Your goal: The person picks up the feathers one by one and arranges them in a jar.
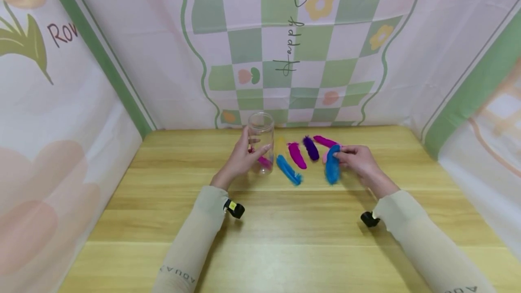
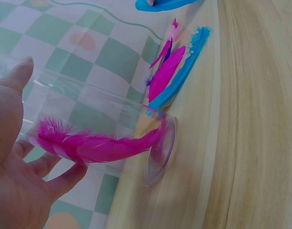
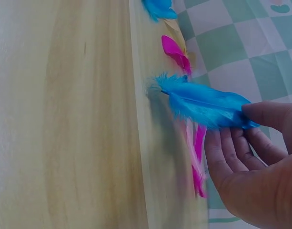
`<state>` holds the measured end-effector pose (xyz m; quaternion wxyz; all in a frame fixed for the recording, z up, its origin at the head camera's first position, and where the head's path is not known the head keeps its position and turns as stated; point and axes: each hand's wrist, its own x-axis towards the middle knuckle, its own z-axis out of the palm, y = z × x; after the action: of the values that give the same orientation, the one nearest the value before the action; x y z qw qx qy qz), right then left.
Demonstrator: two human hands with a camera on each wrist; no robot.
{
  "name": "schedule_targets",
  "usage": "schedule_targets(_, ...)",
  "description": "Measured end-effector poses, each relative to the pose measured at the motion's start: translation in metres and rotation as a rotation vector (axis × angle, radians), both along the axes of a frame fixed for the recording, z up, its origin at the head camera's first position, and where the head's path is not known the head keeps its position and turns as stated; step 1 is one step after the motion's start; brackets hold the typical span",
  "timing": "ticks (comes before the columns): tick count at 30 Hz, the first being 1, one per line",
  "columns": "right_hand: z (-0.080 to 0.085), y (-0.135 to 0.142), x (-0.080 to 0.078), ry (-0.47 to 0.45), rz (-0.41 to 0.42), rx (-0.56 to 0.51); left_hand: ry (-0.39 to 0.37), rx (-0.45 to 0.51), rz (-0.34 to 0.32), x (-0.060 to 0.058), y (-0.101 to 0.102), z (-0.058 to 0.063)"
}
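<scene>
My left hand (image 1: 240, 159) holds a clear glass (image 1: 265, 137) upright on the table, thumb and fingers round its side. Inside the glass leans a magenta feather (image 2: 103, 148), plain to see in the left wrist view. My right hand (image 1: 362, 162) pinches a blue feather (image 3: 207, 105) by one end between thumb and fingers, its fluffy end hanging above the table. Between the hands lie another blue feather (image 1: 288, 170), a yellow one (image 1: 281, 144), a magenta one (image 1: 297, 155) and a purple one (image 1: 311, 148). Behind the held feather are a second loose magenta feather (image 1: 324, 140) and a partly hidden pale pink one (image 1: 324, 158).
The wooden table (image 1: 281, 243) stretches toward me in front of both hands. A checked, printed cloth (image 1: 281, 49) hangs along its back edge, close behind the glass and feathers. More printed cloth (image 1: 77, 148) hangs at the sides.
</scene>
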<state>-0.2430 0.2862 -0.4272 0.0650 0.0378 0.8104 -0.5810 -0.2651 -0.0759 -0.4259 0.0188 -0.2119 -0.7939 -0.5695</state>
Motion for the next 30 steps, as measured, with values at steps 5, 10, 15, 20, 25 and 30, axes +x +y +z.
schedule_targets(5, 0.0, 0.001, -0.002, 0.015, 0.004, -0.011, 0.013, -0.005, -0.002, 0.0, 0.0, 0.0)
schedule_targets(10, 0.005, 0.0, -0.002, 0.032, 0.013, -0.006, 0.014, -0.007, -0.003, 0.0, 0.0, -0.001)
schedule_targets(15, 0.012, -0.002, -0.001, 0.05, 0.023, 0.017, 0.014, -0.003, 0.0, 0.0, 0.0, -0.001)
schedule_targets(20, 0.015, -0.004, -0.002, 0.051, 0.029, 0.015, 0.009, -0.008, 0.007, 0.0, 0.0, 0.0)
schedule_targets(25, 0.016, -0.003, -0.002, 0.051, 0.032, 0.018, 0.007, -0.008, 0.009, 0.0, 0.0, 0.0)
schedule_targets(30, 0.018, -0.004, -0.003, 0.058, 0.032, 0.012, 0.002, -0.01, 0.009, -0.001, -0.001, 0.0)
